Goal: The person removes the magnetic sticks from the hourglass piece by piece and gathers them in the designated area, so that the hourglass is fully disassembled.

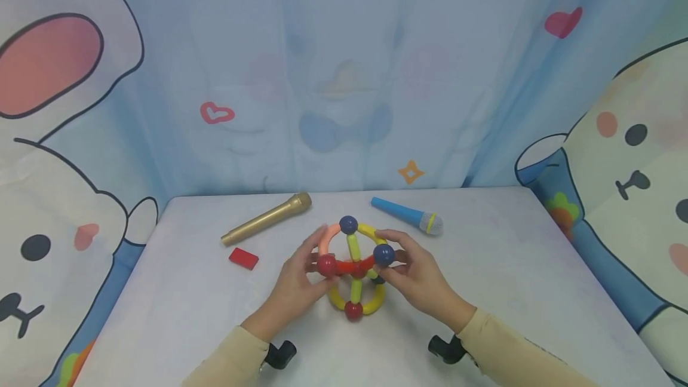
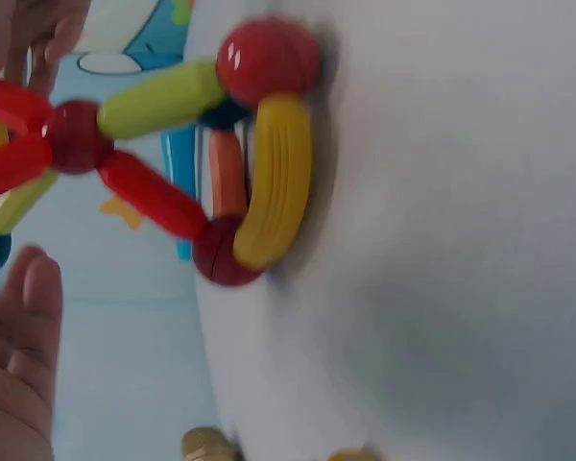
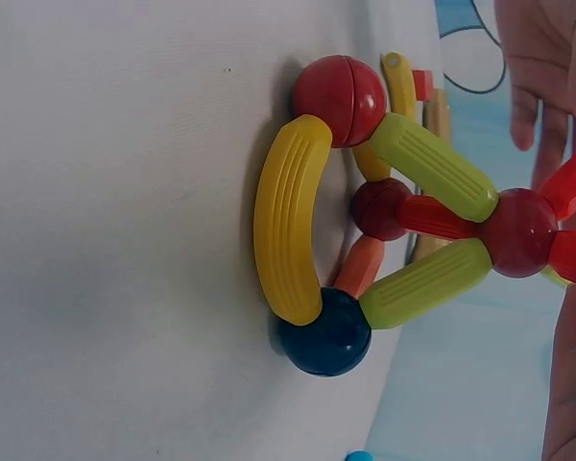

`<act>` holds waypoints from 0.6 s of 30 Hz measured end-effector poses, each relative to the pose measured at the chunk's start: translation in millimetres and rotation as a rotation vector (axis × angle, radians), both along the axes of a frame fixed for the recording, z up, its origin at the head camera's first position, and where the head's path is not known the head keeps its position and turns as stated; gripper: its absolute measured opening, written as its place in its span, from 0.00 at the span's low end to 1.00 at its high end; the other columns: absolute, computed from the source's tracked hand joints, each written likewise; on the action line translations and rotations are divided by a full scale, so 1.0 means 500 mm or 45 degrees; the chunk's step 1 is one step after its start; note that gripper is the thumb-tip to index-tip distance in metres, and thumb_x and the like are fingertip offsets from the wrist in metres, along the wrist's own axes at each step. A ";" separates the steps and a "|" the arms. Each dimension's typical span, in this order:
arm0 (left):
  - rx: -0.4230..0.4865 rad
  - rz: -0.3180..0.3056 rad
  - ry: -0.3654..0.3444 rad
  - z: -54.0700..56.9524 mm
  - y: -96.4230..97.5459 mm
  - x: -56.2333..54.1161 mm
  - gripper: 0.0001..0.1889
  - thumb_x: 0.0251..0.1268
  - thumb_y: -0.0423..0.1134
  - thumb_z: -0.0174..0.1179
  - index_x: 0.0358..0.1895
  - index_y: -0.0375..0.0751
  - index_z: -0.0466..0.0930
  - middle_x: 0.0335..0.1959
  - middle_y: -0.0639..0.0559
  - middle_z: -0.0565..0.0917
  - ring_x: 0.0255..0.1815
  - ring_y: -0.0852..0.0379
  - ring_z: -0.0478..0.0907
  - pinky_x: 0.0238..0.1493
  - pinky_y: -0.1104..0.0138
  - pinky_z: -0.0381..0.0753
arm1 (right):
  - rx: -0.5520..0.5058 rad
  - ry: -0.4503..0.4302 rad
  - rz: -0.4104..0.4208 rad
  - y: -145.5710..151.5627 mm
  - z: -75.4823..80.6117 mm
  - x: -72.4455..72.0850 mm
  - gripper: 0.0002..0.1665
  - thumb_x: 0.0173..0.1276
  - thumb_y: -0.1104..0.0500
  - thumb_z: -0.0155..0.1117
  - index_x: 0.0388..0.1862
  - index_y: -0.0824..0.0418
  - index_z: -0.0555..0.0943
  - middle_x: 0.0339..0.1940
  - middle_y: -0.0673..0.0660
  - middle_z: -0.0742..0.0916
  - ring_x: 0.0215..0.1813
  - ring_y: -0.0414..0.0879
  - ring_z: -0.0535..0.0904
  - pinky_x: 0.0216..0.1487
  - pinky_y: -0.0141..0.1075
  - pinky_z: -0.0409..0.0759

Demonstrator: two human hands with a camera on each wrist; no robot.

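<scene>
A magnetic ball-and-stick model point(image 1: 357, 269) of red and dark blue balls joined by coloured rods stands on the white table, in front of the person. My left hand point(image 1: 301, 282) holds its left side, thumb and fingers around the upper red ball point(image 1: 326, 266). On the other side my right hand point(image 1: 421, 276) grips it by the dark blue ball point(image 1: 384, 255). Both wrist views show the model's lower part, where a curved yellow rod point(image 3: 293, 226) lies low at the tabletop between a red ball point(image 3: 341, 101) and a dark blue ball point(image 3: 324, 332).
Behind the left hand lies a gold toy microphone point(image 1: 266, 220), with a small red block point(image 1: 244, 258) in front of it. A blue toy microphone point(image 1: 403, 214) rests at the back right. A patterned blue curtain point(image 1: 242, 64) hangs along the table's point(image 1: 510, 291) far edge.
</scene>
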State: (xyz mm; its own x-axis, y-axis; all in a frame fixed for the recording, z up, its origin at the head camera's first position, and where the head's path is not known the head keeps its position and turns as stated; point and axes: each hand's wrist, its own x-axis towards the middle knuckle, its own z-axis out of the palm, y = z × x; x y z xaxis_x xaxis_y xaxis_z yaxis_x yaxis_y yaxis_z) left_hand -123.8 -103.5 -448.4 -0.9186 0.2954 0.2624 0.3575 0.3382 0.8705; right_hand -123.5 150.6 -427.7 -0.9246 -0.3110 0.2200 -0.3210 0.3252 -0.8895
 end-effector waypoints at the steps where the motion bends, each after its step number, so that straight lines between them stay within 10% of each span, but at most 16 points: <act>1: -0.038 -0.011 0.055 0.002 -0.004 -0.002 0.48 0.55 0.30 0.74 0.76 0.64 0.58 0.67 0.59 0.72 0.56 0.62 0.78 0.55 0.63 0.80 | 0.000 0.001 -0.004 -0.001 -0.001 0.000 0.39 0.63 0.71 0.70 0.70 0.52 0.67 0.69 0.55 0.73 0.52 0.50 0.84 0.47 0.37 0.84; 8: -0.101 -0.044 0.236 0.004 -0.009 -0.009 0.40 0.56 0.32 0.74 0.71 0.58 0.68 0.63 0.60 0.76 0.58 0.62 0.76 0.52 0.65 0.82 | -0.040 -0.084 -0.044 -0.005 -0.009 -0.001 0.44 0.62 0.71 0.71 0.74 0.54 0.64 0.71 0.57 0.71 0.58 0.54 0.81 0.49 0.37 0.83; 18: -0.104 -0.019 0.241 0.004 -0.006 -0.008 0.41 0.53 0.30 0.75 0.70 0.61 0.69 0.63 0.67 0.75 0.60 0.65 0.74 0.51 0.62 0.83 | -0.047 -0.221 -0.205 -0.040 -0.041 0.023 0.45 0.62 0.67 0.74 0.74 0.52 0.64 0.56 0.54 0.84 0.47 0.47 0.83 0.49 0.36 0.83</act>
